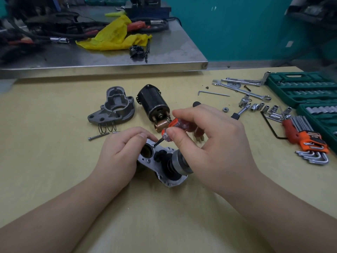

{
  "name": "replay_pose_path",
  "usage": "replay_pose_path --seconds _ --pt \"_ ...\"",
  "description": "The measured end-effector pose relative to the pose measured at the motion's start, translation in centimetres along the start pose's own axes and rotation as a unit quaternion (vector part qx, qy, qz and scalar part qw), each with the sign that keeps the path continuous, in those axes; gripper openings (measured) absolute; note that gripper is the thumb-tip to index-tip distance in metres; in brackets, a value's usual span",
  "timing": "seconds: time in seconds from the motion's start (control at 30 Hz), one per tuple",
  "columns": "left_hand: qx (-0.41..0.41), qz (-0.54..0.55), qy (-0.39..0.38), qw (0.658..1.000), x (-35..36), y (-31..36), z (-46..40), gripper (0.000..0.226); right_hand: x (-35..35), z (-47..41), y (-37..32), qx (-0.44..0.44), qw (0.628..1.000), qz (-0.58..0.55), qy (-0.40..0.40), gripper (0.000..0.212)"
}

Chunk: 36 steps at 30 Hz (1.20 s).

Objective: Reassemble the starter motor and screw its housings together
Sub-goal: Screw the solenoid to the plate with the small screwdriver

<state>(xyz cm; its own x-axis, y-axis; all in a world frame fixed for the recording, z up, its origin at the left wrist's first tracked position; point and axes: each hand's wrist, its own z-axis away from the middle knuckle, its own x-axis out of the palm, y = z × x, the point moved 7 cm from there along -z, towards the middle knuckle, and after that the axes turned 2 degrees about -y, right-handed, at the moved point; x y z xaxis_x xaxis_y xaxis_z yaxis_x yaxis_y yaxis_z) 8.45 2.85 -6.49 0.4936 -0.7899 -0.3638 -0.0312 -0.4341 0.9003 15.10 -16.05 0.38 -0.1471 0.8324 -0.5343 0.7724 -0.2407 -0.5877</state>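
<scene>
A silver starter housing [164,172] with a gear assembly lies on the tan table at the centre. My left hand [120,152] grips its left end. My right hand [209,136] holds a small red-handled screwdriver [172,126], whose tip rests in a screw hole on the housing's flat face. Behind lie the black motor body [153,101] with a copper terminal, and the grey nose housing [114,108]. A spring [107,127] and a long bolt [98,136] sit just in front of the nose housing.
Sockets, wrenches and an orange hex key set [310,141] are spread at the right, beside green socket cases [302,88]. A steel bench [102,57] with cables and a yellow cloth stands behind the table. An Allen key [213,93] lies mid-right.
</scene>
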Motion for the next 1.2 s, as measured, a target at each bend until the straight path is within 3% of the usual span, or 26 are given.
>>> replay_pose_path --seconds 0.53,0.73,0.9,1.2 --pt "-0.011 0.002 -0.004 1.0 0.0 0.1 0.1 0.034 1.0 0.1 0.6 -0.016 0.992 -0.066 -0.107 0.046" --pt "-0.012 0.004 -0.006 1.0 0.0 0.0 0.0 0.033 1.0 0.0 0.8 -0.026 0.991 -0.08 -0.101 0.041" --pt "-0.003 0.001 -0.005 1.0 0.1 0.2 0.1 0.035 0.7 -0.2 1.2 0.003 0.994 -0.08 -0.081 0.031" --pt "-0.001 -0.006 -0.008 1.0 0.1 0.1 0.1 0.034 0.5 -0.2 1.2 0.048 0.994 -0.088 -0.047 0.03"
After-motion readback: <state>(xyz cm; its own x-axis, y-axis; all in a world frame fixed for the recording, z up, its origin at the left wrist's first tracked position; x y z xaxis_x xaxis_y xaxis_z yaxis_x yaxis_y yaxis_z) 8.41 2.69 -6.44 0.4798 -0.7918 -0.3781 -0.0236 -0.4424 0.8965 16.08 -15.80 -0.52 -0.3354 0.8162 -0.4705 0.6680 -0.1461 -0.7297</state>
